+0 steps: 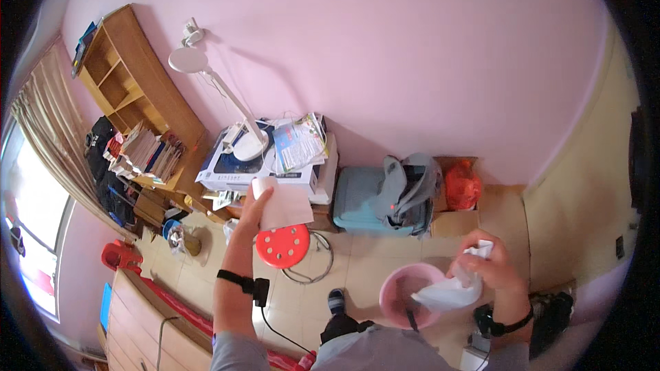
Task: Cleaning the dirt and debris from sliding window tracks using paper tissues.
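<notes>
Head view, the only one. Step in hand, as judged: each hand manages a white piece, the two held well apart. A next move would call for a steady pinch on the left and a controlled grip on the right, since both pieces look light and limp.

Left hand (253, 210): closed on the white paper (289, 209), thumb uppermost. The paper extends from the fingers toward 3 o'clock, with a rolled-looking end at 1 o'clock. A red stool (282, 247) stands at 5 o'clock from this hand.

Right hand (502, 272): fingers curled around a crumpled white sheet (447, 295); whether paper, cloth or plastic, cannot tell. One end protrudes at 12 o'clock; the larger part hangs at 8 o'clock, appearing across the pink bucket (400, 280). Contact with the rim cannot be confirmed. A grey-blue suitcase (355, 203) lies at 10 o'clock from this hand.
</notes>
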The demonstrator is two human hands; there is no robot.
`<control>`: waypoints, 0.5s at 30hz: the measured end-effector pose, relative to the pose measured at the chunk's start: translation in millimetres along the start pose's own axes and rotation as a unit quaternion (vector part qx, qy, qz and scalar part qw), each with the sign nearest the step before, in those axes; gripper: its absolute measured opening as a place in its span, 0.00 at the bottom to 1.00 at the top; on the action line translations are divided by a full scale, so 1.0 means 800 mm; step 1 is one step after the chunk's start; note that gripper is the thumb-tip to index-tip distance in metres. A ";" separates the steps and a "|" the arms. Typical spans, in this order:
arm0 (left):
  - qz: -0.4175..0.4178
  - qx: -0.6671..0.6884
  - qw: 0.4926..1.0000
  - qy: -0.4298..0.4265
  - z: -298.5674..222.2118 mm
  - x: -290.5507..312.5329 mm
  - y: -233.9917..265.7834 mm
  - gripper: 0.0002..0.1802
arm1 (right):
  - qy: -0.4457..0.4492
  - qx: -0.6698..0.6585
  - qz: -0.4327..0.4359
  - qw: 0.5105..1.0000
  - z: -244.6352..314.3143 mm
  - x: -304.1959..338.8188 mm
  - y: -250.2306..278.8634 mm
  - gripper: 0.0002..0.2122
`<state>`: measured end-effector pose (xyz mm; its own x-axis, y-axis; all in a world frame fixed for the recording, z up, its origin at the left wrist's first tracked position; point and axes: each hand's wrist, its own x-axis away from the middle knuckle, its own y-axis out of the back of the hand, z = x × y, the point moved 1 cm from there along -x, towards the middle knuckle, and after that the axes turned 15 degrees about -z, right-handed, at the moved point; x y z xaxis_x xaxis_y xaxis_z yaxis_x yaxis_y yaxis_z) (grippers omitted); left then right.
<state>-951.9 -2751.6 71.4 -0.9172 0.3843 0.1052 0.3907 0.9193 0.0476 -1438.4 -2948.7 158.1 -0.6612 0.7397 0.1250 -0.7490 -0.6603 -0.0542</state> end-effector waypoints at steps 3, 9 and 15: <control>-0.012 -0.136 0.986 -0.098 0.036 -0.100 -0.026 0.52 | 0.030 -0.010 -0.138 0.990 0.005 -0.022 -0.011 0.07; -0.016 -0.336 0.916 -0.220 0.097 -0.300 -0.065 0.56 | 0.003 -0.011 -0.341 0.940 0.021 -0.065 -0.067 0.06; -0.106 -0.488 0.836 -0.226 0.145 -0.380 -0.065 0.54 | 0.005 0.038 -0.428 0.903 0.020 -0.099 -0.106 0.08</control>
<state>-702.5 -2906.0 -78.4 -0.8231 0.4179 -0.3845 -0.1087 0.5486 0.8290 -1321.4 -2953.5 168.7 0.1586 0.9842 0.0792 -0.9808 0.1479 0.1272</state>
